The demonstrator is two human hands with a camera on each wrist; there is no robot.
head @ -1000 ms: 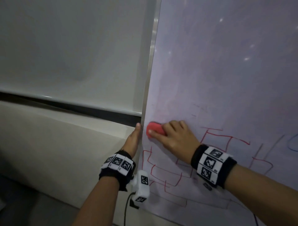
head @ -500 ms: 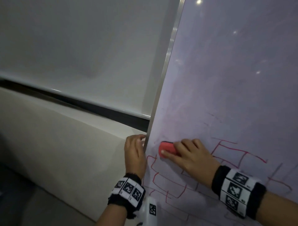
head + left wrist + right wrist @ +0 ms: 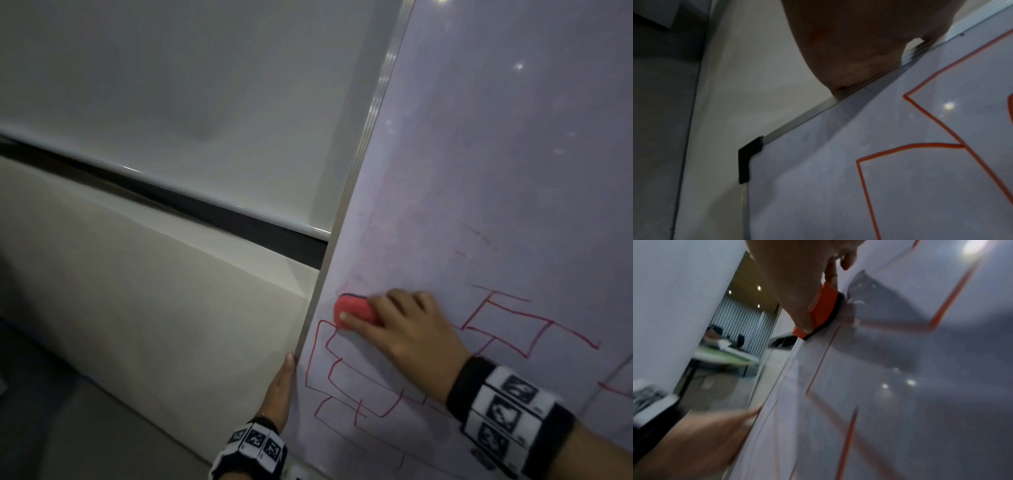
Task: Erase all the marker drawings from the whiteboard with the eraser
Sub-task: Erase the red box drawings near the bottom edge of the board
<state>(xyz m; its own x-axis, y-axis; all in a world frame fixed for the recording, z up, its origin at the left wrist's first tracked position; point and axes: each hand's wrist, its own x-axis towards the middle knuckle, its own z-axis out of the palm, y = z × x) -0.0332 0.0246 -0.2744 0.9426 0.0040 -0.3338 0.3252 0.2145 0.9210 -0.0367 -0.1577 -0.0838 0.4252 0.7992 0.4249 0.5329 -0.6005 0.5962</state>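
The whiteboard fills the right side of the head view. My right hand grips the red eraser and presses it flat on the board near its left frame. Just under the eraser start red boxy marker lines. More red lines lie to the right of my hand. My left hand holds the frame edge lower down, with its fingers hidden behind the board. In the right wrist view the eraser shows a black pad against the board.
Left of the board are a pale wall, a dark strip and a beige panel. A black corner cap shows on the board's frame. A distant table is visible past the board's edge.
The eraser has slid down the board to the top of the red lines. My left hand has moved lower along the frame edge. The head view has shifted.
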